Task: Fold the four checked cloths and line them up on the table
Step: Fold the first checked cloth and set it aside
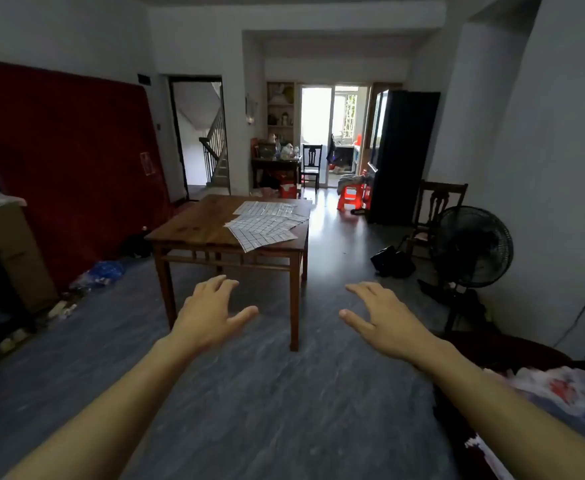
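Head view: both arms stretched fwd, palms down, over the grey floor (249,393). Left hand (211,310) has fingers spread & relaxed, holding nothing; right hand (384,317) the same, thumb out, nothing in it. Neither touches anything. Prob. raised like this as a ready pose while walking up, since the work is well ahead.

Checked cloths (266,223) lie flat & unfolded on the right half of the wooden bench (187,226), overlapping each other, one corner hanging just over the near edge. Looks like 3–4 sheets but the count is hard to tell at this range. Spread open that way they're easy to take one at a time; bare left half of the bench leaves room for the folded row.

Judgement: task not begun, no cloth folded yet. Next: close in on the bench & take the top cloth.

Black fan (471,247) stands at right, near the wall.
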A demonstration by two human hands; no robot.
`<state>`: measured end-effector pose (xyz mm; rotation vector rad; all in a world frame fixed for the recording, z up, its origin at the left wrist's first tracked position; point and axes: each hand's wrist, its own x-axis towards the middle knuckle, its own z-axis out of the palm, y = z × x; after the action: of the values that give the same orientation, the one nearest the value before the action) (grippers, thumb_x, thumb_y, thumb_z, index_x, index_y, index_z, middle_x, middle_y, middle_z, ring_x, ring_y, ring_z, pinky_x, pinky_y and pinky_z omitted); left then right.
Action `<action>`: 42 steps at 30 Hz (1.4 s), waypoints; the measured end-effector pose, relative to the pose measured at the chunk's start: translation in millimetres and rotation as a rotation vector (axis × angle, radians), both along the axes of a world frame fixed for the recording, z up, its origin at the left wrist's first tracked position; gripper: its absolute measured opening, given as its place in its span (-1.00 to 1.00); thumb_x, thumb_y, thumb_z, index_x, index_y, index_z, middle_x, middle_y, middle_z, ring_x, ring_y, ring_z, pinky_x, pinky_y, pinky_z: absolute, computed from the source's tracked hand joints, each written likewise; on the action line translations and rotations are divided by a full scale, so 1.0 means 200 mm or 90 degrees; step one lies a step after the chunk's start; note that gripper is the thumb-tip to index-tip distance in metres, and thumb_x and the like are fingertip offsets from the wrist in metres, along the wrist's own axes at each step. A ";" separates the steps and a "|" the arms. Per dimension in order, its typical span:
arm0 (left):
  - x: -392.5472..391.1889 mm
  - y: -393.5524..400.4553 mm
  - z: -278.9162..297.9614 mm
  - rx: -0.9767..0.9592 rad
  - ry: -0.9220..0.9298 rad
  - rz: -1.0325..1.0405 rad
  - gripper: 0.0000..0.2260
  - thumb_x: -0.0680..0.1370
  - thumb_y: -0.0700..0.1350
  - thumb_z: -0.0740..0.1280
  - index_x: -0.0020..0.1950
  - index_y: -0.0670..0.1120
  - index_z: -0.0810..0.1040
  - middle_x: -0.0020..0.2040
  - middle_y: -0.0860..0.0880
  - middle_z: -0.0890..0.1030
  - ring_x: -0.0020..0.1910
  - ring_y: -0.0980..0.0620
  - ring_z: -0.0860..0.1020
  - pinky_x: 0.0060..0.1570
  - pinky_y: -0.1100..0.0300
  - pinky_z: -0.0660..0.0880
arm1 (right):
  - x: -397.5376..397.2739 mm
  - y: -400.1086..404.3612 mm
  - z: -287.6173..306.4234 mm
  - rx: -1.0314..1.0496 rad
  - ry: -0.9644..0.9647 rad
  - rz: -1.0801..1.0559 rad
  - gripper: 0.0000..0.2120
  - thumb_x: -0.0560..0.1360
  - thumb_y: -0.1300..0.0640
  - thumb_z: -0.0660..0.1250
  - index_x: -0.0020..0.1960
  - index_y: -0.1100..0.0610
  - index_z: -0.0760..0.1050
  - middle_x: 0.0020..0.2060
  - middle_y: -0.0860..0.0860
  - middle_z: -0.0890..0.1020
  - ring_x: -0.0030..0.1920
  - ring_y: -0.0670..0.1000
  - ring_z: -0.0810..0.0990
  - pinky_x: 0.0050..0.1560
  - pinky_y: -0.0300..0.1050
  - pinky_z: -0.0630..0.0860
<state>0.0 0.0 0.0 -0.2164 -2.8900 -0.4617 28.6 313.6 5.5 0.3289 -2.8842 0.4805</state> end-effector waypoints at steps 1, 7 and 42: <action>-0.07 0.04 0.00 0.001 0.001 -0.001 -0.29 0.49 0.39 0.21 0.53 0.02 0.27 0.56 -0.05 0.22 0.53 -0.07 0.17 0.43 -0.10 0.29 | -0.08 0.04 -0.02 -0.024 0.011 0.006 -0.41 0.58 -0.26 0.16 0.52 -0.01 0.23 0.47 -0.01 0.31 0.46 0.05 0.26 0.43 0.01 0.29; -0.54 0.29 0.09 -0.034 -0.004 0.030 -0.29 0.49 0.38 0.23 0.53 0.02 0.27 0.56 -0.06 0.22 0.53 -0.07 0.18 0.44 -0.10 0.28 | -0.56 0.31 -0.05 -0.061 0.009 0.012 -0.43 0.58 -0.25 0.17 0.50 -0.03 0.24 0.46 -0.03 0.32 0.45 0.01 0.27 0.43 0.00 0.29; -3.94 1.34 -0.18 0.067 -0.002 -0.089 -0.46 0.54 0.23 0.30 0.43 0.00 0.36 0.48 -0.07 0.34 0.45 -0.08 0.26 0.36 -0.06 0.31 | -3.54 1.36 -0.21 -0.061 0.013 -0.133 -0.45 0.59 -0.18 0.22 0.48 0.04 0.29 0.42 -0.04 0.36 0.41 -0.02 0.31 0.40 -0.09 0.29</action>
<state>-788.9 268.4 -36.0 -0.4030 -2.8543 -0.6370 -679.2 584.9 -36.2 0.0161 -2.8217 0.5710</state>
